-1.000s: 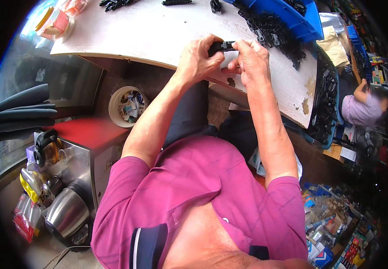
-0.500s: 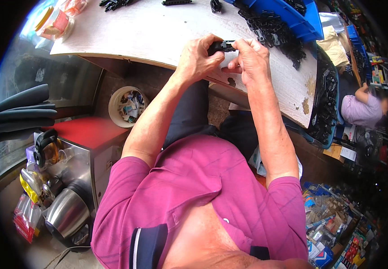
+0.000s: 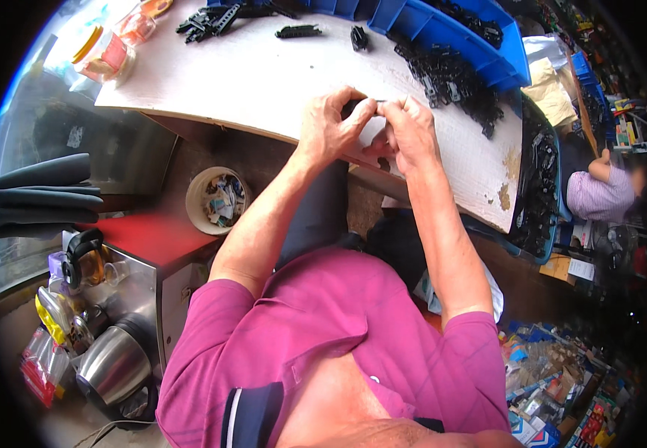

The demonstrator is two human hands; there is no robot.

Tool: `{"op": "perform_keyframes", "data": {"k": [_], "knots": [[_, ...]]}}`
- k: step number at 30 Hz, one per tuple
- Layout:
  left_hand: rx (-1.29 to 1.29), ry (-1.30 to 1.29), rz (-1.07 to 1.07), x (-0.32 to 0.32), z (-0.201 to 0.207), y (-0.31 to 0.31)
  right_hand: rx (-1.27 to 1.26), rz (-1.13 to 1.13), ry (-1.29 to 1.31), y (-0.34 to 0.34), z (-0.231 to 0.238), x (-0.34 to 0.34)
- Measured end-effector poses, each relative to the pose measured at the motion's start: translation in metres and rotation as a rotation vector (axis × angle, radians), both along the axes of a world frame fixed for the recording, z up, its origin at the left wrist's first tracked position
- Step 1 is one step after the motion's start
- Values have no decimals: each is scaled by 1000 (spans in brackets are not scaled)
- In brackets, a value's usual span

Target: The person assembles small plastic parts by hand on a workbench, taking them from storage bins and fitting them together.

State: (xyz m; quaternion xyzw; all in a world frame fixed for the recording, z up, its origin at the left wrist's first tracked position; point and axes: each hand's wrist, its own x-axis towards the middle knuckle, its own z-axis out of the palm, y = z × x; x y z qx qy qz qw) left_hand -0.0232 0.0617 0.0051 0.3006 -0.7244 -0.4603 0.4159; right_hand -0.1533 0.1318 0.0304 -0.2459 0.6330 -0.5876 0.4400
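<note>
My left hand [image 3: 329,127] is closed around a small black plastic part [image 3: 350,109], held over the front edge of the white table [image 3: 264,82]. Most of the part is covered by the fingers. Thumb and forefinger of my right hand [image 3: 413,134] pinch at its right end, close to the left thumb tip. Beyond the hands lie a single long black part [image 3: 298,31] and a small black piece [image 3: 359,37]. To the right, a heap of similar black parts [image 3: 450,86] spreads over the tabletop.
A blue divided bin [image 3: 514,56] with black parts stands behind the heap. More black parts [image 3: 215,22] and a lidded jar [image 3: 103,56] sit far left. Below the table is a bucket [image 3: 195,200] of scraps; a person [image 3: 600,190] is at far right.
Both hands have come slightly lower in the view, with the fingertips closer together. The black part shows less between them. The table shows farther down, revealing more of its far side.
</note>
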Motion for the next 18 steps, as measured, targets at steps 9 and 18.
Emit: {"op": "perform_keyframes", "data": {"k": [9,18], "knots": [[303,144,-71,2,-11,-3,40,40,-98,13,-2,2],[519,258,-66,-23,-8,21,-202,-117,18,18,-22,4]]}}
